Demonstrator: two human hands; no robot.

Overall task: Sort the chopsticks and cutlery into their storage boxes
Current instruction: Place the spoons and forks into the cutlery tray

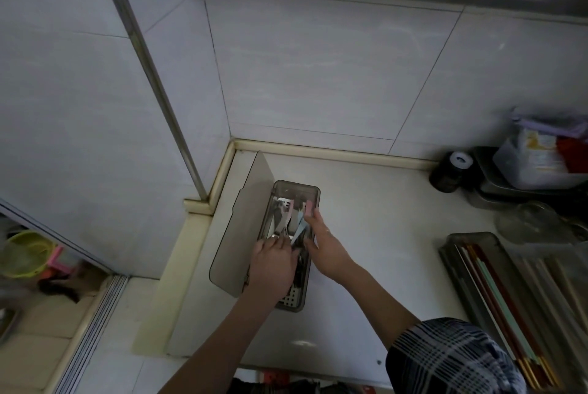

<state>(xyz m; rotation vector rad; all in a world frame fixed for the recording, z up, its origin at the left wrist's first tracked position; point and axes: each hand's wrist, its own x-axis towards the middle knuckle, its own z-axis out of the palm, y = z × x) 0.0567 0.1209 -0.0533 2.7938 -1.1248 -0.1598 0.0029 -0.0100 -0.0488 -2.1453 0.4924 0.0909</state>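
Cutlery box: the smoky translucent plastic box [310, 193] stands on the white worktop [381, 228], lid open at its left.
Left hand [273, 261]: fingers curled down among the cutlery; whether the grip holds anything, I cannot tell.
Right hand [323, 242]: fingers fairly straight, touching pastel-handled cutlery [300, 225].
Chopstick box: long grey tray of chopsticks [496, 282], well apart at right.
Risk: tangled handles could snag, tipping the box.

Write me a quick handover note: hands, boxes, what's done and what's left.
Left hand: reaching into the cutlery box, grip hidden.
Right hand: fingers extended onto pastel-handled cutlery in that box.
Lid stands open on the box's left.
Chopstick box, far right, already holds chopsticks.
Done: items appear boxed.
Left: probably tidy the cutlery and close the lid.
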